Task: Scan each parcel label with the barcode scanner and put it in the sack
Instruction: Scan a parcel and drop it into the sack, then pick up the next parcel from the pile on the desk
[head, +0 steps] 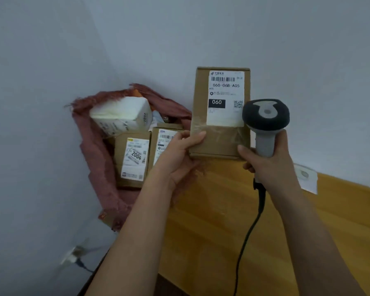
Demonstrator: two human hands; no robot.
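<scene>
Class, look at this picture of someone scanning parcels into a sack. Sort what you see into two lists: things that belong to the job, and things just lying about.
Belongs to the job:
- cardboard parcel held up in the left hand
- barcode scanner gripped by the right hand
- red sack with parcels already inside

Just lying about:
- white paper slip on the wooden table
- wall socket down by the floor

Third sack parcel (165,138) behind left hand (177,154)

A plain room serving as a small parcel-sorting corner: bare grey-white walls (51,60) meet at upper left of the frame, a wooden table (222,210) fills the lower right, and a reddish sack (98,167) at centre left holds labelled cardboard boxes (130,159).
</scene>
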